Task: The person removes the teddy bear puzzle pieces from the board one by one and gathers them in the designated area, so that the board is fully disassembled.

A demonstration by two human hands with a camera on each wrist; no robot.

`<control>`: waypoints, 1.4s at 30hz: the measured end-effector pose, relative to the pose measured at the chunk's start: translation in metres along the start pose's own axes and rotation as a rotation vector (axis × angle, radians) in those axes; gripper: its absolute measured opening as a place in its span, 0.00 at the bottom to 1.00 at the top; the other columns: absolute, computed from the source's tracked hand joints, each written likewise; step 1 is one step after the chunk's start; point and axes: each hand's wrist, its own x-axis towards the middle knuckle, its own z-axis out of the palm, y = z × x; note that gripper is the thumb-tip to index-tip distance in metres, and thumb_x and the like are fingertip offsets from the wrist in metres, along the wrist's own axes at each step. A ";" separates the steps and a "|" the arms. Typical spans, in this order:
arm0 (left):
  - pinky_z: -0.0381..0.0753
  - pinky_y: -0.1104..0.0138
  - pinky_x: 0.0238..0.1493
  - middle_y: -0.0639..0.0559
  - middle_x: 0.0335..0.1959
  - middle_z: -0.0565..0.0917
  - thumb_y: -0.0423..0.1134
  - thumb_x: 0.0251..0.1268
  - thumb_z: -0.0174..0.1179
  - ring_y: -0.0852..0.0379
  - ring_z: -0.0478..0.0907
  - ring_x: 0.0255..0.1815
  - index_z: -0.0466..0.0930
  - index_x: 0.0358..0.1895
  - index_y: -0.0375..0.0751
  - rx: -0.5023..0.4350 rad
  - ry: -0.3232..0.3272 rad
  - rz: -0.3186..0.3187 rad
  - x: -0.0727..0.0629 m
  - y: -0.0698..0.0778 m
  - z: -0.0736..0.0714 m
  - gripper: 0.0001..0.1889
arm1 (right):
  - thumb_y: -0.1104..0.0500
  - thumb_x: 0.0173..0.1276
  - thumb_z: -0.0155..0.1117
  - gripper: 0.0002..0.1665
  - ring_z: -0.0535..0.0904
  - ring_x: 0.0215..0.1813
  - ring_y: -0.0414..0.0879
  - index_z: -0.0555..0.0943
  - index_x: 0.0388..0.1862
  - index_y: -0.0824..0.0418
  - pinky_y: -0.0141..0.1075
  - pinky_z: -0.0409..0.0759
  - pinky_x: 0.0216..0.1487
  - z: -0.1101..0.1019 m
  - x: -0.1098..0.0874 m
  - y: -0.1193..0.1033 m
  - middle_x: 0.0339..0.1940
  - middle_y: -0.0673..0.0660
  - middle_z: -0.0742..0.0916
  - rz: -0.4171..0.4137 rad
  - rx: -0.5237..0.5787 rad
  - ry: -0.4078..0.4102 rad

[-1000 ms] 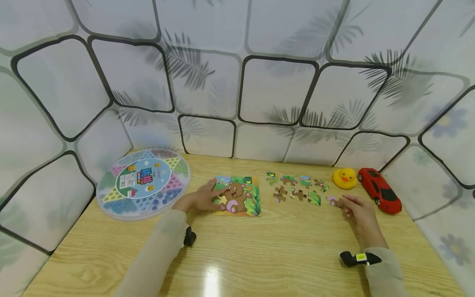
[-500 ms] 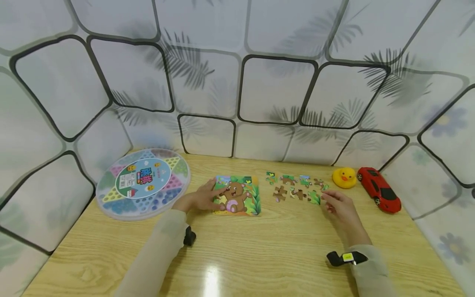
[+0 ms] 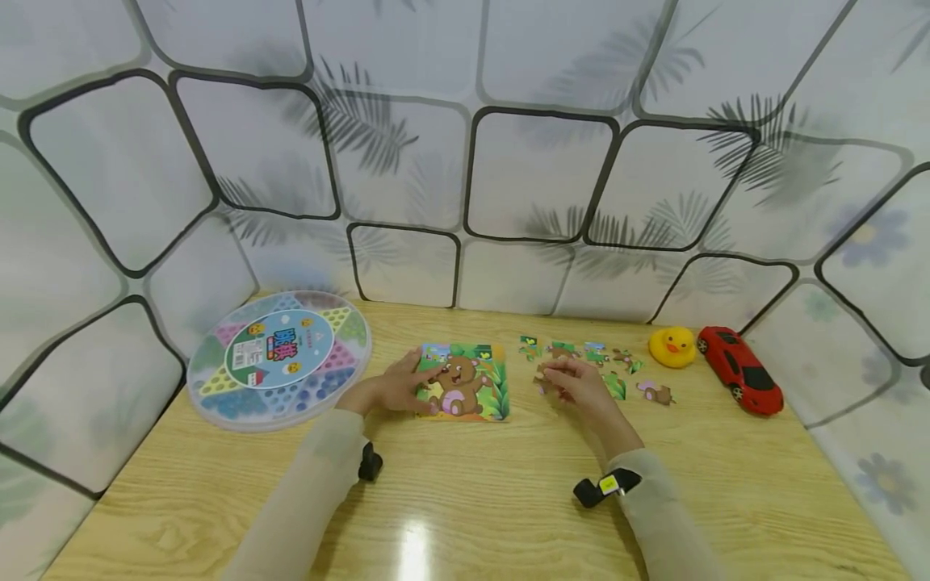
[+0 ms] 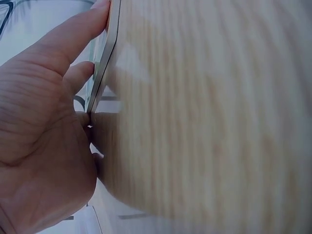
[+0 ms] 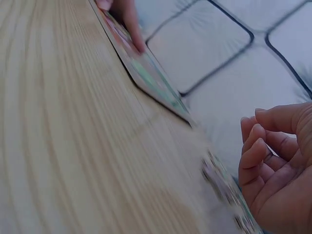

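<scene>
My left hand (image 3: pixel 392 387) lies on the left edge of a bear jigsaw puzzle board (image 3: pixel 472 383), its fingers on the picture. The left wrist view shows the left hand (image 4: pixel 53 112) with its thumb along the board's edge. Over the loose puzzle pieces is my right hand (image 3: pixel 584 395), just right of the board. In the right wrist view the right hand (image 5: pixel 278 161) has loosely bent fingers, thumb tip near the index finger, and no piece shows between them. It partly hides a brown piece (image 3: pixel 539 378). A purple-and-brown puzzle piece (image 3: pixel 656 393) lies apart at the right.
A round Chinese checkers set (image 3: pixel 279 359) lies at the left of the wooden table (image 3: pixel 465 500). A yellow rubber duck (image 3: pixel 672 347) and a red toy car (image 3: pixel 739 371) stand at the right. A patterned wall covering (image 3: pixel 538 177) rises behind.
My right hand has left the purple-and-brown puzzle piece at the right and moved left, over the other pieces. My left hand has stayed on the board.
</scene>
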 end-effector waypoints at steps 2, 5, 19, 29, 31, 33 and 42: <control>0.33 0.44 0.70 0.32 0.74 0.28 0.55 0.63 0.60 0.37 0.25 0.74 0.47 0.76 0.46 0.002 -0.001 -0.006 0.000 0.000 0.000 0.44 | 0.60 0.70 0.59 0.23 0.71 0.24 0.37 0.72 0.56 0.76 0.28 0.70 0.25 0.015 0.004 -0.003 0.33 0.50 0.82 -0.007 -0.012 -0.037; 0.32 0.44 0.70 0.33 0.74 0.27 0.55 0.61 0.61 0.37 0.25 0.74 0.46 0.76 0.47 0.013 -0.001 -0.013 0.000 -0.001 0.001 0.45 | 0.60 0.69 0.60 0.21 0.71 0.23 0.38 0.74 0.55 0.73 0.28 0.70 0.24 0.038 0.011 -0.002 0.30 0.50 0.81 -0.005 -0.046 -0.072; 0.33 0.44 0.70 0.33 0.74 0.28 0.59 0.59 0.62 0.38 0.25 0.74 0.45 0.76 0.49 0.009 -0.005 -0.012 -0.003 0.004 -0.002 0.48 | 0.63 0.70 0.56 0.20 0.71 0.21 0.41 0.74 0.57 0.73 0.31 0.70 0.22 0.114 0.017 -0.020 0.27 0.61 0.82 -0.069 -0.216 -0.364; 0.31 0.45 0.70 0.32 0.74 0.28 0.61 0.57 0.62 0.39 0.23 0.74 0.45 0.76 0.48 -0.008 -0.010 -0.007 -0.001 0.000 -0.002 0.49 | 0.60 0.69 0.57 0.21 0.68 0.18 0.39 0.75 0.59 0.67 0.29 0.67 0.19 0.124 0.024 -0.009 0.23 0.52 0.79 -0.055 -0.295 -0.382; 0.31 0.45 0.71 0.33 0.74 0.28 0.58 0.58 0.62 0.39 0.24 0.74 0.45 0.76 0.47 0.004 -0.009 -0.017 -0.001 0.001 -0.002 0.48 | 0.61 0.68 0.58 0.21 0.67 0.18 0.39 0.76 0.58 0.68 0.28 0.67 0.19 0.124 0.025 -0.008 0.22 0.51 0.79 -0.046 -0.300 -0.372; 0.32 0.45 0.71 0.33 0.74 0.28 0.57 0.59 0.62 0.39 0.24 0.74 0.45 0.76 0.48 0.015 -0.010 -0.024 -0.001 0.002 -0.002 0.48 | 0.62 0.68 0.57 0.20 0.67 0.18 0.39 0.76 0.57 0.68 0.28 0.67 0.19 0.125 0.025 -0.007 0.22 0.51 0.78 -0.046 -0.308 -0.364; 0.33 0.45 0.71 0.32 0.74 0.28 0.57 0.59 0.62 0.39 0.24 0.74 0.45 0.76 0.48 0.031 -0.013 -0.026 -0.003 0.005 -0.002 0.47 | 0.64 0.67 0.57 0.18 0.68 0.18 0.39 0.77 0.54 0.69 0.28 0.67 0.20 0.130 0.026 -0.004 0.22 0.51 0.79 -0.060 -0.340 -0.318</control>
